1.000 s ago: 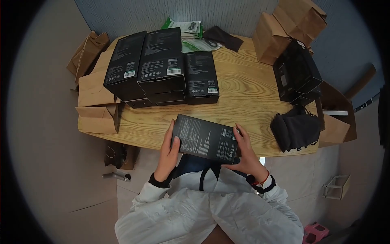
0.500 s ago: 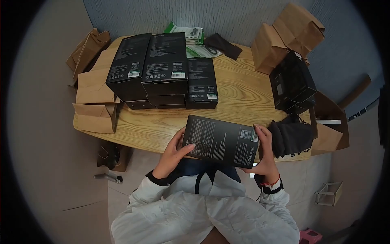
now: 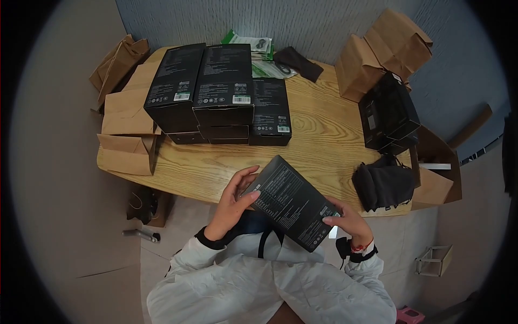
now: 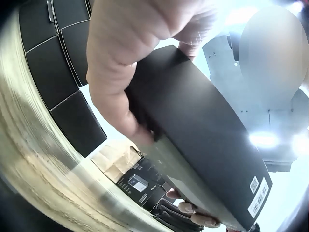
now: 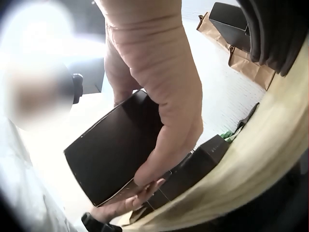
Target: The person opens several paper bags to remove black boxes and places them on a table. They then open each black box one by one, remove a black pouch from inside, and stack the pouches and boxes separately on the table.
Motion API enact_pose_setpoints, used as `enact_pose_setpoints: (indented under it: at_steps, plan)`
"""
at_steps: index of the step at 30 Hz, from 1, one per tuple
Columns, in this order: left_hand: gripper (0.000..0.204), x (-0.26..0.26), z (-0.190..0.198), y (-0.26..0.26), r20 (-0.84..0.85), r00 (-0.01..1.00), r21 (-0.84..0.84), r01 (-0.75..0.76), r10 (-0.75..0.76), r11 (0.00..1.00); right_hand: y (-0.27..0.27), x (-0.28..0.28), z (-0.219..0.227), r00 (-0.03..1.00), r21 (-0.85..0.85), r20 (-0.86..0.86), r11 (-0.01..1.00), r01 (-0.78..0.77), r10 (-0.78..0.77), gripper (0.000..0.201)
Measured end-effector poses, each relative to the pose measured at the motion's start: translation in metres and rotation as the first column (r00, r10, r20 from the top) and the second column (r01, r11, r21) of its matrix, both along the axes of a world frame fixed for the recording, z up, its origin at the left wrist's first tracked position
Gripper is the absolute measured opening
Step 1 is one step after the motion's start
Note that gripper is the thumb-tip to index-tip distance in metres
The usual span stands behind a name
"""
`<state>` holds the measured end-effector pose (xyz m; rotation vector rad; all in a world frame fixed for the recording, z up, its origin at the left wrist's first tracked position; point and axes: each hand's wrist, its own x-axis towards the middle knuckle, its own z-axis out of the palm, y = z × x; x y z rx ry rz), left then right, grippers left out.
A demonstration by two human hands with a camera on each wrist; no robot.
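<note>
A black printed box (image 3: 294, 202) is held slantwise over the table's front edge, its lower right end pointing toward my body. My left hand (image 3: 231, 204) grips the upper left end, thumb on the printed face. At the lower right end, my right hand (image 3: 350, 220) holds the long edge with its thumb over the printing. The left wrist view shows a plain dark side of this box (image 4: 203, 121) with a barcode label (image 4: 258, 198) near one end. Right-hand fingertips (image 4: 205, 221) curl under its far end there.
Stacked black boxes (image 3: 224, 75) stand at the table's back left, beside folded brown paper bags (image 3: 127, 113). To the right are more black boxes (image 3: 388, 110), a dark drawstring pouch (image 3: 384, 184) and standing paper bags (image 3: 359, 65). Green-and-white packets (image 3: 253, 46) lie by the wall.
The box moved right, then swung round so its right end dropped toward my body. My right thumb has come onto the printed face; both hands kept hold.
</note>
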<state>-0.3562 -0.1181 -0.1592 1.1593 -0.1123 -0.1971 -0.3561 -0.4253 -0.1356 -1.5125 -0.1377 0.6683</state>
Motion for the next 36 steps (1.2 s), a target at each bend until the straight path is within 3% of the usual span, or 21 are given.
enact_pose_setpoints:
  at_steps: [2, 4, 5, 8, 11, 18, 20, 21, 22, 25, 26, 27, 28, 29, 30, 31, 32, 33, 35, 36]
  plan:
    - [0.058, -0.001, 0.000, -0.003, -0.013, 0.999, 0.013, -0.034, 0.034, 0.999, -0.002, 0.001, 0.005, 0.994, -0.083, -0.102, 0.996, 0.033, -0.041, 0.058]
    - [0.059, -0.002, -0.001, -0.004, 0.002, 0.996, -0.174, -0.089, 0.090, 0.981, -0.005, 0.008, 0.015, 0.964, 0.099, -0.193, 0.973, 0.207, -0.185, 0.054]
    - [0.059, -0.002, 0.000, -0.002, 0.009, 0.996, -0.172, -0.086, 0.089, 0.981, -0.008, 0.014, 0.028, 0.953, 0.067, -0.192, 0.965, 0.252, -0.236, 0.047]
    - [0.054, -0.003, 0.002, -0.002, 0.045, 0.999, -0.054, -0.021, 0.023, 0.998, 0.008, 0.041, 0.047, 0.921, 0.179, -0.060, 0.903, 0.390, -0.386, 0.039]
    - [0.049, -0.004, -0.001, -0.006, 0.016, 1.000, -0.039, -0.013, 0.014, 0.999, 0.040, 0.082, 0.067, 0.912, 0.259, -0.097, 0.875, 0.409, -0.398, 0.039]
    - [0.042, -0.009, 0.000, -0.006, -0.022, 1.000, -0.013, -0.013, 0.013, 1.000, 0.116, 0.153, 0.048, 0.891, 0.413, -0.219, 0.790, 0.454, -0.397, 0.036]
    - [0.040, -0.009, -0.002, -0.003, -0.012, 0.999, 0.017, -0.033, 0.033, 0.999, 0.124, 0.162, 0.031, 0.909, 0.361, -0.154, 0.834, 0.418, -0.388, 0.034]
    - [0.039, -0.009, -0.004, -0.002, -0.010, 0.998, 0.042, -0.056, 0.056, 0.998, 0.125, 0.164, 0.029, 0.905, 0.207, -0.117, 0.881, 0.426, -0.410, 0.035]
    - [0.039, -0.009, -0.005, -0.001, -0.005, 0.999, 0.045, -0.040, 0.040, 0.998, 0.124, 0.162, 0.027, 0.899, 0.212, -0.114, 0.874, 0.438, -0.423, 0.035]
    - [0.037, -0.006, -0.006, -0.002, -0.011, 0.999, 0.031, -0.032, 0.033, 0.999, 0.119, 0.153, 0.026, 0.958, 0.110, 0.041, 0.954, 0.278, -0.283, 0.060]
    - [0.037, -0.006, -0.005, -0.003, -0.029, 0.999, 0.015, -0.033, 0.033, 0.999, 0.111, 0.154, 0.022, 0.951, 0.109, 0.045, 0.948, 0.300, -0.307, 0.060]
    - [0.037, -0.005, -0.004, -0.003, -0.046, 0.998, 0.000, -0.038, 0.038, 0.999, 0.106, 0.156, 0.021, 0.854, -0.123, 0.386, 0.898, 0.422, -0.349, 0.063]
    - [0.037, -0.005, -0.005, -0.003, -0.040, 0.999, -0.002, -0.023, 0.023, 1.000, 0.102, 0.158, 0.023, 0.684, -0.293, 0.683, 0.761, 0.578, -0.257, 0.066]
    - [0.036, -0.006, -0.006, -0.002, -0.038, 0.999, -0.017, -0.025, 0.024, 1.000, 0.079, 0.160, 0.033, 0.484, -0.242, 0.863, 0.722, 0.648, -0.145, 0.071]
    - [0.035, -0.006, -0.007, -0.003, -0.039, 0.999, -0.034, -0.032, 0.031, 0.999, 0.060, 0.159, 0.060, 0.329, -0.205, 0.936, 0.569, 0.796, -0.123, 0.076]
    - [0.035, -0.006, -0.007, -0.003, -0.040, 0.999, -0.039, -0.032, 0.030, 0.999, 0.041, 0.160, 0.083, 0.175, -0.135, 0.982, 0.403, 0.905, -0.066, 0.081]
    - [0.035, -0.006, -0.006, -0.003, -0.053, 0.998, -0.023, -0.037, 0.036, 0.999, 0.020, 0.167, 0.095, 0.049, -0.053, 0.998, 0.135, 0.989, 0.036, 0.086]
    - [0.034, -0.007, -0.006, -0.003, -0.065, 0.997, -0.006, -0.042, 0.041, 0.999, -0.008, 0.179, 0.099, 0.049, -0.041, 0.995, -0.086, 0.995, 0.085, 0.094]
    - [0.033, -0.007, -0.006, -0.003, -0.069, 0.997, -0.007, -0.034, 0.033, 0.999, -0.052, 0.192, 0.104, 0.246, -0.196, 0.967, -0.433, 0.880, 0.062, 0.102]
    - [0.033, -0.007, -0.007, -0.005, -0.071, 0.997, -0.007, -0.026, 0.026, 1.000, -0.067, 0.194, 0.106, 0.245, -0.193, 0.967, -0.435, 0.880, 0.066, 0.102]
